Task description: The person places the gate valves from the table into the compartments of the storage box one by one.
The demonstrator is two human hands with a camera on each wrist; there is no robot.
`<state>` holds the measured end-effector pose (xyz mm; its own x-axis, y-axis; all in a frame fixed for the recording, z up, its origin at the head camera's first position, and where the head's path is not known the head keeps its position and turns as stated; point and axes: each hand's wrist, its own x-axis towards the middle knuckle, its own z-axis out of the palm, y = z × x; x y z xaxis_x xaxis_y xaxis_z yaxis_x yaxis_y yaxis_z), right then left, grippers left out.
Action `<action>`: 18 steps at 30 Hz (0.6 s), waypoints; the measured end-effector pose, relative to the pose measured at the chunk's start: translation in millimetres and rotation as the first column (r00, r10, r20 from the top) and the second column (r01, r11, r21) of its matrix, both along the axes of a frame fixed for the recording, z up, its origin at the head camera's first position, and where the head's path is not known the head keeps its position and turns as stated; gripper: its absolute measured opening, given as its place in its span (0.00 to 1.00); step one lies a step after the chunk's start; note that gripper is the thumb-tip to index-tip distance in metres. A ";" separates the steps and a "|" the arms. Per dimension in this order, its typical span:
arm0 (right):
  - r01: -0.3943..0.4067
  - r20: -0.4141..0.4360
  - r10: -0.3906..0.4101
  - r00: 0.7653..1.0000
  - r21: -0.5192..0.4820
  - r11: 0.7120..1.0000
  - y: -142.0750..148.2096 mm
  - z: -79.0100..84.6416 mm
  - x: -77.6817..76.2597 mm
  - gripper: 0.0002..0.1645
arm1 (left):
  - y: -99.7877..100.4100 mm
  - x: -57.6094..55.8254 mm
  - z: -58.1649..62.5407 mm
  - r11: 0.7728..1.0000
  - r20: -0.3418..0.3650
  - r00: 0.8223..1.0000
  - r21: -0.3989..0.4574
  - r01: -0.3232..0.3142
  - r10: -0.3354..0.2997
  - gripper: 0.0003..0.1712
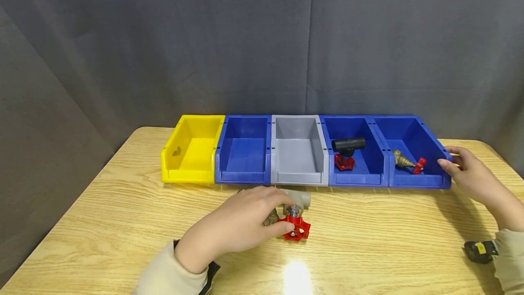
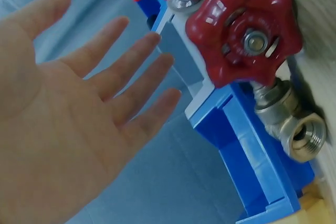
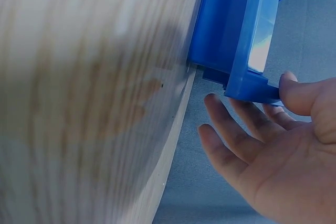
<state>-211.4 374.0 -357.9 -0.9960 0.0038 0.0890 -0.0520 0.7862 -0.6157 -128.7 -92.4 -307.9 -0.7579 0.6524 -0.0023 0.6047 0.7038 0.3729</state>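
Note:
In the head view my left hand (image 1: pixel 249 220) is held over a red-wheeled valve (image 1: pixel 295 231), its thumb overlapping the wheel. The left wrist view shows that palm with fingers spread, apart from the red handwheel (image 2: pixel 244 32) and the threaded brass valve body (image 2: pixel 291 121). A grey pipe tee (image 1: pixel 302 197) lies behind the wheel, and a brass part (image 1: pixel 271 217) is partly hidden by the hand. At the far right, my right hand (image 1: pixel 475 172) grips the side edge of the end blue bin (image 1: pixel 419 180), thumb on the rim and fingers outside it.
The row continues leftward with another blue bin (image 1: pixel 356 180), a grey bin (image 1: pixel 299 178), a third blue bin (image 1: pixel 243 177) and a yellow bin (image 1: pixel 188 176). A black tee (image 1: pixel 348 144) and red wheel (image 1: pixel 344 162) lie inside one; a brass fitting (image 1: pixel 402 159) and red handle (image 1: pixel 419 165) inside the end one.

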 end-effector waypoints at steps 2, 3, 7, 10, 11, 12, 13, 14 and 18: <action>-0.003 0.005 0.003 1.000 -0.004 1.000 1.6 -0.5 -0.8 0.32 | 3.2 0.1 -3.1 1.000 -0.027 1.000 -0.023 0.006 -0.007 0.29; 0.006 0.004 -0.006 1.000 0.009 1.000 2.0 -0.9 -1.0 0.32 | 4.8 0.1 -4.8 0.999 -0.043 0.999 -0.031 0.013 -0.014 0.31; -0.013 0.033 0.013 0.999 -0.002 1.000 4.7 0.1 -0.7 0.35 | 11.2 0.2 -9.7 0.998 -0.098 0.994 -0.056 0.041 -0.046 0.35; -0.029 0.051 0.029 0.998 -0.015 0.999 4.7 1.9 0.2 0.35 | 15.5 1.6 -8.9 0.995 -0.134 0.989 -0.086 0.048 -0.060 0.37; -0.028 0.052 0.029 0.998 -0.014 1.000 4.0 2.8 0.5 0.34 | 17.1 2.3 -7.6 0.994 -0.146 0.987 -0.101 0.051 -0.066 0.37; -0.028 0.051 0.028 0.998 -0.013 1.000 3.0 3.5 1.1 0.34 | 18.7 3.0 -6.0 0.991 -0.155 0.985 -0.120 0.054 -0.073 0.38; -0.027 0.055 0.028 0.998 -0.014 1.000 2.1 4.6 1.9 0.34 | 20.5 3.5 -4.4 0.989 -0.166 0.983 -0.137 0.058 -0.081 0.37; -0.026 0.059 0.027 0.998 -0.017 1.000 1.9 5.2 2.3 0.34 | 22.5 3.4 -3.0 0.986 -0.177 0.980 -0.155 0.063 -0.091 0.37; -0.021 0.072 0.022 0.997 -0.023 1.000 1.9 7.0 4.6 0.35 | 29.5 -0.7 -0.3 0.974 -0.218 0.968 -0.215 0.077 -0.125 0.36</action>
